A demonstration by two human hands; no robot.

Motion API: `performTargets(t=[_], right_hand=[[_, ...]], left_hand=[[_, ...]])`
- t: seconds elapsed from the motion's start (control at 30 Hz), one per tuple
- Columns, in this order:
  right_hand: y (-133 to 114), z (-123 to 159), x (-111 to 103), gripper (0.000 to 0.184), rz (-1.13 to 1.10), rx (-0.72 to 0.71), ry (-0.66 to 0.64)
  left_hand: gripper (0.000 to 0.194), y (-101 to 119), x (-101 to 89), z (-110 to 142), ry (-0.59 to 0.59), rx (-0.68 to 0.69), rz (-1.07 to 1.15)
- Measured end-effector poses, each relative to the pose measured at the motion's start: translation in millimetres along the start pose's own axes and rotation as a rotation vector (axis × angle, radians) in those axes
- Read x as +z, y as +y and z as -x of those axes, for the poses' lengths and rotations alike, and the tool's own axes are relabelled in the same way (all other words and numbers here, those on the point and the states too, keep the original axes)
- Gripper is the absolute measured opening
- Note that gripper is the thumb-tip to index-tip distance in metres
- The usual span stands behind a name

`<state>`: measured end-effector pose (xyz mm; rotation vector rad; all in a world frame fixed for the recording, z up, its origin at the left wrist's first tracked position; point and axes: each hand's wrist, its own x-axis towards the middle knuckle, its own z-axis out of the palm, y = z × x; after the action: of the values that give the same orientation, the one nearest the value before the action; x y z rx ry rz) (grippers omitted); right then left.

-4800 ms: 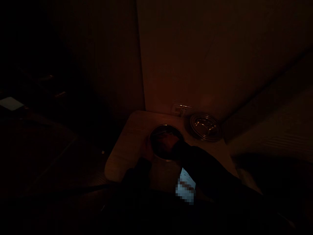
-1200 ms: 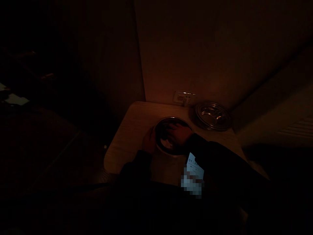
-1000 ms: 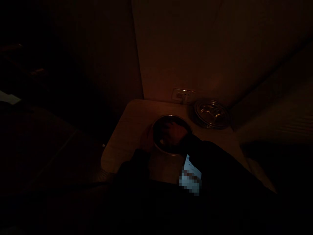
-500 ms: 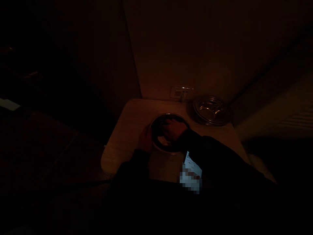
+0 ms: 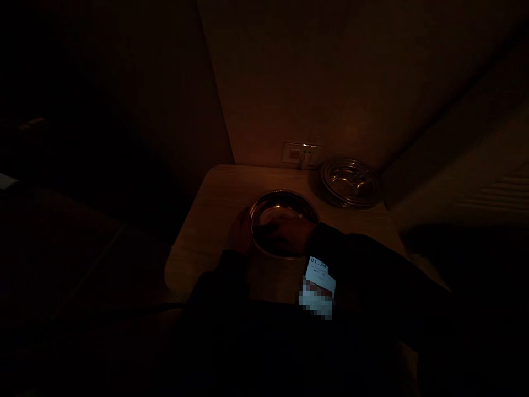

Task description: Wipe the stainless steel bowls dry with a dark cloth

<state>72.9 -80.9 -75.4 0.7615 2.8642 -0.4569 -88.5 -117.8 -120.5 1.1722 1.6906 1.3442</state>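
Note:
A shiny round metal bowl (image 5: 285, 194) rests on a small light-wood table (image 5: 202, 220); the light is very dim. My left hand (image 5: 240, 231) is at the bowl's left side, its fingers closed round the rim. Inside the bowl, my right hand (image 5: 291, 232) reaches down from the right with bent fingers pressed to the near part of the bottom. Something dark lies under those fingers, too dark to make out. Part of the bowl's near inside is hidden by this hand.
Several divided metal plates (image 5: 351, 184) are stacked at the table's back right corner. Behind the table, a socket (image 5: 301, 154) with a plug is set in the wall. A lit phone screen (image 5: 319, 281) lies below my right sleeve, partly blurred.
My right hand has moved from the far part of the bowl toward its near side, uncovering the shiny far bottom. My left hand stays on the rim. The view has shifted slightly.

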Motion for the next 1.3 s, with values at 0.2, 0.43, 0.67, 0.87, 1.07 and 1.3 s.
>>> performTargets(t=[0.2,0.43,0.67,0.87,1.07,1.3], right_hand=[[0.2,-15.0,-1.2,0.034,0.023,0.262,0.083],[5.3,-23.0,-10.3,0.034,0.051,0.408,0.114],[4.2,-10.1,-8.9,0.032,-0.002,0.058,-0.027],[7.3,6.4,-7.8,0.033,-0.036,-0.041,-0.101],[1.2,-8.6,-6.7,0.033,-0.004,0.111,-0.014],[15.4,-17.6,-15.6,0.032,0.049,0.352,0.046]], left_hand=[[0.039,-4.5,-1.0,-2.3,-0.015,0.004,0.006],[0.040,-5.9,-0.2,-0.8,-0.001,0.014,-0.005],[0.037,-2.6,-0.5,-0.3,0.008,0.003,-0.004],[0.036,4.4,0.5,3.4,-0.018,0.008,0.011],[0.036,1.1,-0.7,-0.3,-0.023,0.011,0.003],[0.039,-2.6,-0.6,-0.2,-0.034,0.008,-0.001]])
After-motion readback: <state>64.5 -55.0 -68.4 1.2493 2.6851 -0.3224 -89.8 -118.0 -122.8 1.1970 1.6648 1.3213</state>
